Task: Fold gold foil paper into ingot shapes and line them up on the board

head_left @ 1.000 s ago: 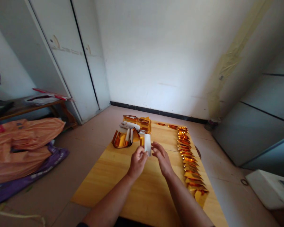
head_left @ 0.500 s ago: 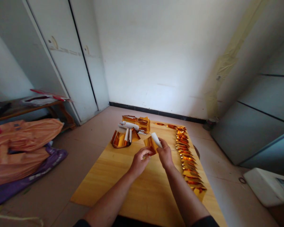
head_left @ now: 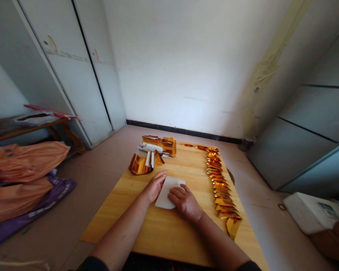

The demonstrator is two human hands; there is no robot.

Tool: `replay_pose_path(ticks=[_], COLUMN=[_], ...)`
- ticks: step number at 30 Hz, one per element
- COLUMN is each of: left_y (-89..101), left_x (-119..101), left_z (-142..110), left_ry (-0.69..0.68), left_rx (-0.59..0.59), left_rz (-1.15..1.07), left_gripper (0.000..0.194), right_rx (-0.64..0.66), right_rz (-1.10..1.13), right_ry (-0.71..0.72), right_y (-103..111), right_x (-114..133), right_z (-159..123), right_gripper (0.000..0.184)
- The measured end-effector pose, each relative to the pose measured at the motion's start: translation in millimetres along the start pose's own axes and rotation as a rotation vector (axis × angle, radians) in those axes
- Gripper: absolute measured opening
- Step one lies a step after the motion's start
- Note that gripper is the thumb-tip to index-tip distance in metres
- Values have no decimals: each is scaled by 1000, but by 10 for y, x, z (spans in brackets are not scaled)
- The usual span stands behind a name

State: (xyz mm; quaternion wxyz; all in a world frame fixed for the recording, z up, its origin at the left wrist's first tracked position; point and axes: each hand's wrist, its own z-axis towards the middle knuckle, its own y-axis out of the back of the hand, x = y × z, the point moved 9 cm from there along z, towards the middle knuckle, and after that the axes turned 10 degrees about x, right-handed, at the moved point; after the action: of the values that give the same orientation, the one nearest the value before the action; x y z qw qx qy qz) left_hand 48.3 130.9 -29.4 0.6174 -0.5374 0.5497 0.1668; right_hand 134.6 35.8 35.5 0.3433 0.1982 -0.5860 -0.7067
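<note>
A sheet of foil paper [head_left: 164, 194] is spread in front of me with its white side up. My left hand [head_left: 156, 186] grips its left edge, fingers fairly straight; the thumb is partly hidden. My right hand [head_left: 185, 203] rests on the sheet's right part, palm down, its fingers laid over the paper and a little bent. To the right runs a long row of folded gold foil pieces [head_left: 222, 184], overlapping one another. Farther off, at the left, lie a curled stack of gold foil sheets [head_left: 141, 163] and another gold foil pile [head_left: 169, 146].
The wooden table [head_left: 124, 210] carries all the foil. A white foam box [head_left: 307, 210] stands on the floor at right. Orange and purple bags [head_left: 25, 162] lie at left, near a wooden bench [head_left: 64, 131]. Cabinets flank the white wall.
The foil sheet, held partly rolled between both hands before, now lies opened out, white side up and nearer to me. My right hand has moved down and flattened onto it.
</note>
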Motion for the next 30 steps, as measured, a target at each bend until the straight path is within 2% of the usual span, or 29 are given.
replay_pose_path(ticks=[3,6,10,12,15,21,22,24,27,30], left_y=[-25,-78,-111,-155,-250,-275,-315,-421,-522,-562], left_x=[-28,-28,-75,-120,-138,-244,-285,-315,-239,-83], left_z=[25,64,34,-21,-91,-252,-300,-377,-466,-549], left_ry=[-36,-64,-170,-266,-393,-522,-562,-591,-502,-367], left_rx=[12,3,-106,-147,-139,-224,-209,-100,101,265], left_rz=[169,386,685,821,977,1147,1179,1227,1249,1282], left_gripper=[64,54,50,51,50,44,41,32,21,35], right_rx=[95,147,150,121,79,5,-5,-15,-19,-63], right_rz=[62,151,198,203,204,241,246,255,267,295], right_ry=[-18,-33,-38,-21,-5,-41,-51,-69,-67,-67], right_y=[-99,-107,-87,-81,-84,-89,-93,-104,-106,-60], right_x=[13,38,99,138,164,79,59,25,8,-9], right_z=[-111,-200,-266,-282,-289,-274,-275,-279,-281,-284], right_gripper=[37,48,54,48,32,16,15,14,15,19])
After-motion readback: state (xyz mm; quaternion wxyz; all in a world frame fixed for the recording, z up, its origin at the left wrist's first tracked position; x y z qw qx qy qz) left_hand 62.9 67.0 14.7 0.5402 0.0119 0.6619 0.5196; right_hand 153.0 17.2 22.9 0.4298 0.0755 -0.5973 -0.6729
